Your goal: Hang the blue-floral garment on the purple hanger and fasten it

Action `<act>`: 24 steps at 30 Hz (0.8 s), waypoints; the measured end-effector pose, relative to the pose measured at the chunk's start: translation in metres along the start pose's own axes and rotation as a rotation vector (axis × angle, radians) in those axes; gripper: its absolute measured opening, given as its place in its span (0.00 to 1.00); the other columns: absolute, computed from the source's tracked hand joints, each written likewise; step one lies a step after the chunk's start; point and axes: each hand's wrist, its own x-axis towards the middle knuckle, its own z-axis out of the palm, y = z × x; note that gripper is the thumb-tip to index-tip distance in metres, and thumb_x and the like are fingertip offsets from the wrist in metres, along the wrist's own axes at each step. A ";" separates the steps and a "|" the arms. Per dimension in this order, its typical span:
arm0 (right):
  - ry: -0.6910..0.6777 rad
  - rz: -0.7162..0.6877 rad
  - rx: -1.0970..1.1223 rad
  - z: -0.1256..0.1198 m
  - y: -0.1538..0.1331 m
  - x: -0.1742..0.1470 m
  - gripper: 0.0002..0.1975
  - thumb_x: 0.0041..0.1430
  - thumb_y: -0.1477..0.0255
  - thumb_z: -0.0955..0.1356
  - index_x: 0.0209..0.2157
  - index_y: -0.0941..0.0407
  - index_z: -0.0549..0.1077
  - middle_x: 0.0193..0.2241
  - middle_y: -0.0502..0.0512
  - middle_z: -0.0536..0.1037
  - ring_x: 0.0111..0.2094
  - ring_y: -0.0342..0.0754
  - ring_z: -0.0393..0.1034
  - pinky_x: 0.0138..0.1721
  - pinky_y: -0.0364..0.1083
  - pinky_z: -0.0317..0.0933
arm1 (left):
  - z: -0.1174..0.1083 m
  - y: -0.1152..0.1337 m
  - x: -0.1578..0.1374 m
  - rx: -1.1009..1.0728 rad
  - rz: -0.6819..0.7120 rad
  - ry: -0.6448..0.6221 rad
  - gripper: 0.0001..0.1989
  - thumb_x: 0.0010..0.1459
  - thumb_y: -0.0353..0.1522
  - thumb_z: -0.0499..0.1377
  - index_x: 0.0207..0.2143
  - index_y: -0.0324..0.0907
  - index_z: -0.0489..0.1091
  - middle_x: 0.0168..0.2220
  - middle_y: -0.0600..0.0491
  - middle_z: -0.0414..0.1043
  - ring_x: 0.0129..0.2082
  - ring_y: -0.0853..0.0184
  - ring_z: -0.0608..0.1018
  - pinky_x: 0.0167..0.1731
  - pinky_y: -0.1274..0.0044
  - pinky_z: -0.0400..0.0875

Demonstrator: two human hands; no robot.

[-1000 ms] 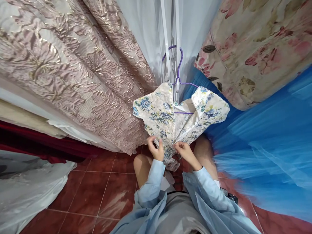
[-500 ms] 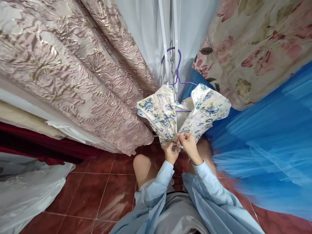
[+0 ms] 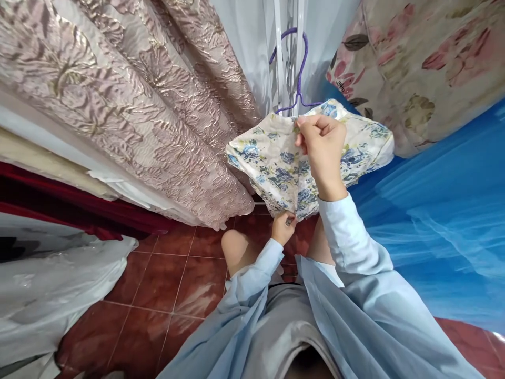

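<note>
Centrally in the frame, a blue-flowered garment [image 3: 268, 163] hangs on a purple hanger [image 3: 300, 81]; the right hand [image 3: 325, 147] pinches its centre seam near the neckline, while the left hand [image 3: 282, 227] pinches fabric lower down.

The right arm [image 3: 351, 231] reached well forward, the wrist [image 3: 332, 190] bent slightly inward, the right hand [image 3: 325, 150] back-up with thumb and forefinger pinched together and other fingers curled. The left arm [image 3: 252, 276] reached less far, the left hand [image 3: 282, 228] nearer the body, also pinching
</note>
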 end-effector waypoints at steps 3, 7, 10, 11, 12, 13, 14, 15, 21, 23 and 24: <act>-0.026 0.005 -0.006 -0.006 0.001 -0.010 0.17 0.68 0.55 0.66 0.35 0.55 0.73 0.22 0.51 0.73 0.24 0.43 0.70 0.24 0.43 0.60 | -0.026 0.029 0.032 -0.067 0.150 0.125 0.07 0.63 0.35 0.61 0.39 0.40 0.75 0.36 0.48 0.76 0.35 0.64 0.77 0.42 0.71 0.72; -0.061 0.016 -0.039 -0.014 -0.003 -0.018 0.17 0.68 0.56 0.67 0.34 0.55 0.73 0.22 0.50 0.72 0.27 0.44 0.72 0.26 0.43 0.63 | -0.081 0.108 0.107 -0.023 0.518 0.407 0.16 0.70 0.40 0.54 0.54 0.42 0.70 0.48 0.44 0.73 0.41 0.66 0.77 0.41 0.73 0.73; -0.075 0.011 -0.058 -0.016 -0.005 -0.016 0.17 0.67 0.56 0.67 0.33 0.56 0.72 0.21 0.49 0.71 0.26 0.43 0.72 0.27 0.43 0.63 | -0.114 0.161 0.158 0.093 0.772 0.219 0.15 0.71 0.37 0.54 0.56 0.44 0.69 0.55 0.45 0.71 0.48 0.66 0.76 0.40 0.75 0.74; -0.075 0.009 -0.064 -0.016 -0.004 -0.015 0.17 0.67 0.56 0.67 0.33 0.56 0.71 0.21 0.49 0.71 0.26 0.43 0.71 0.27 0.42 0.63 | -0.120 0.172 0.171 0.150 0.806 0.137 0.12 0.72 0.37 0.52 0.51 0.44 0.71 0.49 0.47 0.73 0.47 0.66 0.77 0.42 0.74 0.74; -0.075 0.009 -0.069 -0.016 -0.002 -0.014 0.18 0.66 0.56 0.68 0.32 0.56 0.71 0.20 0.49 0.70 0.25 0.43 0.70 0.26 0.43 0.62 | -0.123 0.179 0.181 0.195 0.814 0.077 0.12 0.72 0.38 0.51 0.47 0.44 0.72 0.45 0.48 0.74 0.47 0.66 0.77 0.45 0.73 0.74; -0.074 0.009 -0.073 -0.015 0.000 -0.013 0.18 0.66 0.55 0.68 0.31 0.55 0.70 0.20 0.48 0.70 0.24 0.43 0.69 0.26 0.43 0.62 | -0.125 0.182 0.189 0.232 0.798 0.046 0.14 0.73 0.39 0.50 0.43 0.43 0.72 0.41 0.49 0.74 0.46 0.65 0.78 0.47 0.71 0.73; -0.075 0.011 -0.073 -0.015 0.004 -0.012 0.19 0.65 0.55 0.69 0.30 0.55 0.70 0.20 0.48 0.69 0.24 0.43 0.68 0.26 0.43 0.61 | -0.125 0.183 0.195 0.259 0.775 0.043 0.15 0.73 0.41 0.49 0.40 0.43 0.71 0.38 0.50 0.73 0.45 0.64 0.78 0.49 0.69 0.73; -0.077 0.015 -0.071 -0.014 0.008 -0.011 0.19 0.65 0.54 0.69 0.30 0.55 0.69 0.19 0.48 0.69 0.24 0.43 0.68 0.25 0.43 0.61 | -0.125 0.182 0.200 0.277 0.752 0.049 0.17 0.72 0.42 0.49 0.39 0.43 0.71 0.37 0.50 0.73 0.45 0.63 0.79 0.50 0.68 0.72; -0.073 0.041 -0.050 -0.013 0.022 -0.012 0.21 0.65 0.50 0.67 0.30 0.54 0.67 0.21 0.49 0.67 0.25 0.45 0.66 0.25 0.44 0.58 | -0.130 0.168 0.217 0.428 0.755 -0.080 0.15 0.69 0.44 0.56 0.42 0.42 0.73 0.37 0.50 0.71 0.41 0.61 0.80 0.46 0.67 0.74; -0.071 0.029 -0.049 -0.012 0.021 -0.013 0.22 0.65 0.49 0.66 0.31 0.53 0.67 0.21 0.49 0.66 0.24 0.44 0.65 0.25 0.44 0.57 | -0.137 0.167 0.220 0.450 0.737 -0.106 0.14 0.67 0.43 0.58 0.41 0.41 0.73 0.37 0.50 0.71 0.40 0.61 0.80 0.45 0.68 0.74; -0.071 0.020 -0.050 -0.012 0.020 -0.013 0.22 0.65 0.48 0.65 0.31 0.53 0.67 0.21 0.49 0.66 0.24 0.44 0.64 0.25 0.44 0.57 | -0.140 0.167 0.219 0.435 0.715 -0.105 0.13 0.66 0.42 0.59 0.40 0.41 0.74 0.37 0.50 0.71 0.40 0.61 0.80 0.45 0.68 0.74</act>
